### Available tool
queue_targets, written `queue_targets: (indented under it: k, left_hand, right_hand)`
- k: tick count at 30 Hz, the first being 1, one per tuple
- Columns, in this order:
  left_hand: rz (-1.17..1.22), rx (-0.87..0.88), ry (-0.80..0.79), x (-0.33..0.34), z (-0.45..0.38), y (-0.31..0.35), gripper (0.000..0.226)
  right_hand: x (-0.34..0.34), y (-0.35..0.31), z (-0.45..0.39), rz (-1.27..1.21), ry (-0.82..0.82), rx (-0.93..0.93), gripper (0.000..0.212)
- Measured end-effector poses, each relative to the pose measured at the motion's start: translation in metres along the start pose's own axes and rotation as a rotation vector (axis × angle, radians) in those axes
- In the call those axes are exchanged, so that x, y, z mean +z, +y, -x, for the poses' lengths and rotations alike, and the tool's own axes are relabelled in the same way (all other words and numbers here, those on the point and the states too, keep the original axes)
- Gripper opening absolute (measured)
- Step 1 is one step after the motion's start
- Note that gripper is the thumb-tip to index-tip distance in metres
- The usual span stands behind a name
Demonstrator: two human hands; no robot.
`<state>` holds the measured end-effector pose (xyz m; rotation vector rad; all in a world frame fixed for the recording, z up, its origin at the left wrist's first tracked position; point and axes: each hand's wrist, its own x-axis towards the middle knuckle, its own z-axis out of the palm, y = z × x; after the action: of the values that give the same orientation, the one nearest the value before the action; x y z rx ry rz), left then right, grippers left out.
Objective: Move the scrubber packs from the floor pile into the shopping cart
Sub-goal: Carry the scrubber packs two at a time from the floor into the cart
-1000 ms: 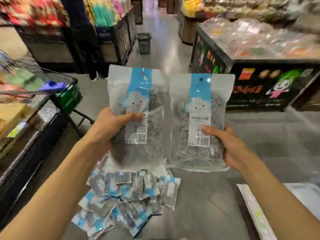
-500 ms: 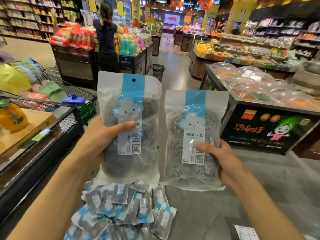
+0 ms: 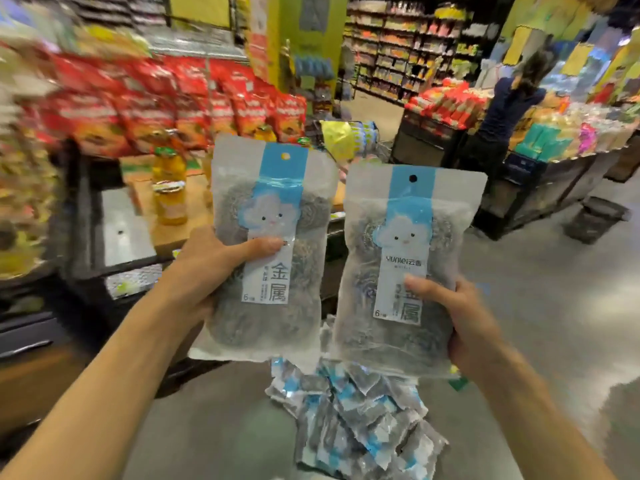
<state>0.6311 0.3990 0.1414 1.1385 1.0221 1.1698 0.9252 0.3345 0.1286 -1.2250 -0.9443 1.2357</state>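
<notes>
My left hand [image 3: 211,271] grips a scrubber pack [image 3: 273,216], a clear bag of grey steel-wool balls with a blue strip and a cloud face, held upright with my thumb on its label. My right hand [image 3: 460,320] grips a second scrubber pack [image 3: 405,244] the same way, just right of the first and slightly lower. On the grey floor below lies the pile of scrubber packs [image 3: 360,420]. The shopping cart [image 3: 381,147] is mostly hidden behind the held packs; only wire and some goods show.
A dark display stand [image 3: 104,220] with orange jars [image 3: 169,202] and red bags stands close on the left. A person [image 3: 502,109] stands at a stall at the back right. A dark basket [image 3: 599,220] sits on the floor to the right.
My view has swung to the left, so the display stand with jars now fills the left side. Both hands still hold their packs, raised slightly in front of me.
</notes>
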Motion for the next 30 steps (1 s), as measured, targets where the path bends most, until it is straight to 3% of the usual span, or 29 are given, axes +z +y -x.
queue_targets:
  k: [5,11,14,18,23,25,28,30]
  left_hand:
    - [0.005,0.025,0.338,-0.111,0.089,0.008,0.034]
    - [0.045,0.078,0.727,-0.242,0.198,0.009,0.052]
    - [0.037,0.108,0.883,-0.307,0.246,0.006,0.077]
    - [0.081,0.125,1.018,-0.383,0.302,0.008,0.079]
    - [0.085,0.075,1.132,-0.467,0.356,0.017,0.105]
    - [0.100,0.052,1.166,-0.492,0.370,0.021,0.099]
    - [0.112,-0.004,1.207,-0.530,0.381,0.019,0.065]
    - [0.122,-0.025,1.238,-0.555,0.382,0.014,0.056]
  right_hand:
    - [0.112,0.031,-0.015,0.002,-0.315,0.072,0.046]
    - [0.274,0.058,0.000,0.013,-0.644,0.177,0.049]
    - [0.360,0.076,0.017,0.019,-0.769,0.208,0.061]
    - [0.469,0.099,0.043,0.060,-0.879,0.269,0.056]
    - [0.580,0.129,0.077,0.075,-0.994,0.341,0.050]
    - [0.615,0.140,0.086,0.075,-1.029,0.378,0.051]
    - [0.663,0.157,0.093,0.088,-1.065,0.418,0.048]
    - [0.692,0.170,0.093,0.097,-1.077,0.442,0.047]
